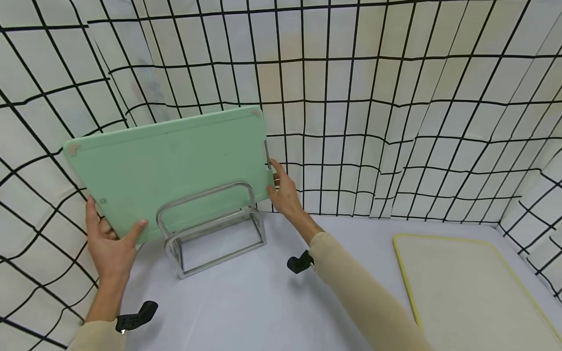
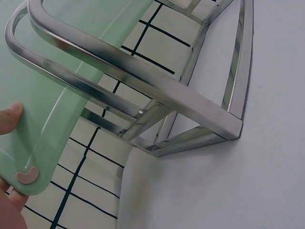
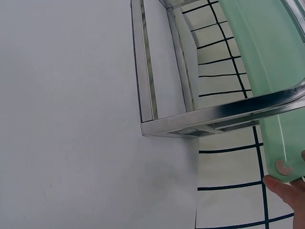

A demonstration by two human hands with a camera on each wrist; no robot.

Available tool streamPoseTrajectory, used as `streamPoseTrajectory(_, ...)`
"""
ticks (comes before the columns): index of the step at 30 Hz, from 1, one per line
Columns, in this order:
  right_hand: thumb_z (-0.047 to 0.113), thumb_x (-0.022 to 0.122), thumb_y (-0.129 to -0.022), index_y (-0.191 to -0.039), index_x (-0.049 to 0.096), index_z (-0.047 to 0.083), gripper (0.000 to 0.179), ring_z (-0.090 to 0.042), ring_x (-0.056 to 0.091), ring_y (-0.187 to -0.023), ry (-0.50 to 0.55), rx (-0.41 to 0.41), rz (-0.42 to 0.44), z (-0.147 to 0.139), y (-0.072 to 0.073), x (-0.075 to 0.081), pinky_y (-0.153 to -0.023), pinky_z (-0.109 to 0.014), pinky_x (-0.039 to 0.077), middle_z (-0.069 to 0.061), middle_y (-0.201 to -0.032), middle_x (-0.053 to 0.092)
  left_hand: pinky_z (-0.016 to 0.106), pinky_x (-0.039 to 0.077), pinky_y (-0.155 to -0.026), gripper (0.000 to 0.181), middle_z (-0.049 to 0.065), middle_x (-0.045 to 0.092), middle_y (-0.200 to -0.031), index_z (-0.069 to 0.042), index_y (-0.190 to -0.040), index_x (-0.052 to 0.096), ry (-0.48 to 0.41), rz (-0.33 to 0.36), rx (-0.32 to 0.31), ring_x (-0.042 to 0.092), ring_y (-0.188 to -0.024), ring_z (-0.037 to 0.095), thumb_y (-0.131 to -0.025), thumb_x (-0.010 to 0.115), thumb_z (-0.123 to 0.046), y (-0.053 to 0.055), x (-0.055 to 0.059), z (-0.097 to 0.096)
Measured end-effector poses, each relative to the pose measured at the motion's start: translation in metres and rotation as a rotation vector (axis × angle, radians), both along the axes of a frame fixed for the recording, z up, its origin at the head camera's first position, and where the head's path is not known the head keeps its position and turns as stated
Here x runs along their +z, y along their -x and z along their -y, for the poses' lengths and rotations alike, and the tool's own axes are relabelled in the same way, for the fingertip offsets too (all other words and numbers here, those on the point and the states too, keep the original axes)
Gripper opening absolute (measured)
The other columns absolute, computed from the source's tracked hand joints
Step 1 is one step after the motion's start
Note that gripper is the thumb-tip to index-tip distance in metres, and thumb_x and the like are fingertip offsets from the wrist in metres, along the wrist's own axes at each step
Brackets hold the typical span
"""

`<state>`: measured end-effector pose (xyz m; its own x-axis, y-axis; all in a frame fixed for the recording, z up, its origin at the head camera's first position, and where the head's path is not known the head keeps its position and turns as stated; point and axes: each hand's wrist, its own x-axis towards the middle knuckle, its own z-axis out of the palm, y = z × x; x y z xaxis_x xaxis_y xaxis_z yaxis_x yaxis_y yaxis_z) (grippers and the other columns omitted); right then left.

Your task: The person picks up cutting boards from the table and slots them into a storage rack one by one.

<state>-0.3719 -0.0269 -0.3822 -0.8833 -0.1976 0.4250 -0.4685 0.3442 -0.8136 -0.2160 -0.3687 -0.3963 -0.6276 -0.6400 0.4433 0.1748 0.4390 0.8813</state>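
A light green cutting board (image 1: pixel 175 161) stands on its long edge, tilted, its left end nearer me in the head view. My left hand (image 1: pixel 110 248) grips its lower left corner, thumb on the near face. With my right hand (image 1: pixel 286 195) I hold the right edge near the lower corner; some of those fingers are hidden behind the board. A silver metal rack (image 1: pixel 225 259) rests on the table, and the board is behind its front loop. In the left wrist view, the board's lower edge shows above the rack's base bars (image 2: pixel 190 102).
A pale board with a yellow rim (image 1: pixel 404 278) lies flat on the white table (image 1: pixel 246 312) at the right. Black wire grid panels (image 1: pixel 333 102) backed by white sheets enclose the back and sides. Black wrist devices (image 1: pixel 137 316) sit on both sleeves.
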Motion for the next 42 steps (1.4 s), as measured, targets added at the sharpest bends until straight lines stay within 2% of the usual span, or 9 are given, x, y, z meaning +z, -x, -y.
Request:
streamPoseTrajectory(4, -0.004, 0.063, -0.099, -0.163, 0.033, 0.023, 0.076, -0.034, 0.066, -0.118, 0.006, 0.030, 0.015, 0.000, -0.001, -0.002, -0.086, -0.038, 0.062, -0.021, -0.129, 0.062, 0.004, 0.045, -0.082, 0.113, -0.020, 0.059, -0.110, -0.048, -0.161, 0.025, -0.045, -0.035, 0.013, 0.048, -0.092, -0.001, -0.081, 0.086, 0.004, 0.003, -0.006, 0.000)
streamPoseTrajectory(6, -0.003, 0.062, -0.100, -0.164, 0.032, 0.024, 0.075, -0.035, 0.065, -0.120, 0.019, 0.050, 0.034, -0.001, -0.002, -0.004, -0.087, -0.039, 0.062, -0.021, -0.130, 0.061, 0.005, 0.045, -0.083, 0.112, -0.014, 0.063, -0.115, -0.047, -0.161, 0.027, -0.065, -0.042, 0.008, 0.050, -0.095, 0.002, -0.081, 0.085, 0.006, 0.003, -0.009, -0.001)
streamPoseTrajectory(10, 0.002, 0.059, -0.103, -0.164, 0.031, 0.026, 0.072, -0.034, 0.063, -0.123, 0.032, 0.072, 0.079, -0.002, -0.003, -0.010, -0.090, -0.039, 0.061, -0.021, -0.131, 0.060, 0.004, 0.048, -0.085, 0.111, 0.003, 0.061, -0.150, -0.046, -0.160, 0.028, -0.080, -0.021, 0.002, 0.059, -0.117, 0.005, -0.081, 0.084, 0.007, 0.002, -0.014, -0.001)
streamPoseTrajectory(13, 0.005, 0.058, -0.104, -0.164, 0.031, 0.028, 0.070, -0.033, 0.063, -0.124, 0.038, 0.073, 0.104, -0.003, -0.002, -0.014, -0.093, -0.040, 0.061, -0.020, -0.132, 0.060, 0.004, 0.048, -0.083, 0.109, 0.008, 0.062, -0.148, -0.046, -0.159, 0.027, -0.060, 0.017, 0.022, 0.060, -0.113, 0.004, -0.081, 0.085, 0.003, 0.001, -0.018, -0.002)
streamPoseTrajectory(16, 0.006, 0.057, -0.104, -0.163, 0.032, 0.029, 0.068, -0.034, 0.063, -0.124, 0.060, 0.079, 0.122, -0.004, -0.001, -0.018, -0.095, -0.041, 0.060, -0.020, -0.133, 0.061, 0.004, 0.048, -0.079, 0.108, 0.000, 0.068, -0.130, -0.046, -0.158, 0.028, -0.056, 0.042, 0.041, 0.059, -0.101, 0.000, -0.081, 0.087, 0.001, 0.002, -0.021, -0.004)
streamPoseTrajectory(20, 0.010, 0.057, -0.105, -0.163, 0.032, 0.031, 0.066, -0.033, 0.063, -0.125, 0.084, 0.101, 0.143, -0.006, -0.001, -0.022, -0.097, -0.043, 0.060, -0.019, -0.134, 0.061, 0.005, 0.047, -0.073, 0.107, -0.017, 0.062, -0.110, -0.044, -0.156, 0.030, -0.087, 0.042, 0.049, 0.056, -0.092, 0.001, -0.079, 0.087, 0.003, 0.002, -0.024, -0.005)
streamPoseTrajectory(23, 0.016, 0.057, -0.106, -0.163, 0.032, 0.033, 0.065, -0.033, 0.062, -0.126, 0.094, 0.104, 0.154, -0.007, -0.002, -0.024, -0.099, -0.046, 0.058, -0.019, -0.135, 0.061, 0.006, 0.046, -0.070, 0.106, -0.018, 0.059, -0.104, -0.042, -0.155, 0.032, -0.101, 0.030, 0.044, 0.054, -0.089, 0.003, -0.078, 0.087, 0.005, 0.002, -0.025, -0.005)
streamPoseTrajectory(38, 0.024, 0.061, -0.104, -0.163, 0.032, 0.035, 0.067, -0.033, 0.058, -0.133, 0.113, 0.116, 0.204, -0.007, -0.004, -0.028, -0.106, -0.051, 0.053, -0.019, -0.138, 0.061, 0.011, 0.047, -0.094, 0.107, 0.006, 0.060, -0.142, -0.045, -0.156, 0.023, -0.073, 0.101, 0.020, 0.058, -0.124, 0.012, -0.082, 0.084, 0.002, 0.000, -0.025, -0.003)
streamPoseTrajectory(42, 0.034, 0.067, -0.101, -0.165, 0.027, 0.035, 0.075, -0.033, 0.054, -0.139, 0.092, 0.122, 0.240, -0.011, -0.004, -0.027, -0.111, -0.054, 0.049, -0.018, -0.145, 0.058, 0.014, 0.048, -0.097, 0.107, 0.007, 0.058, -0.144, -0.046, -0.157, 0.022, -0.052, 0.110, 0.022, 0.058, -0.124, 0.012, -0.083, 0.083, 0.002, 0.001, -0.025, -0.005)
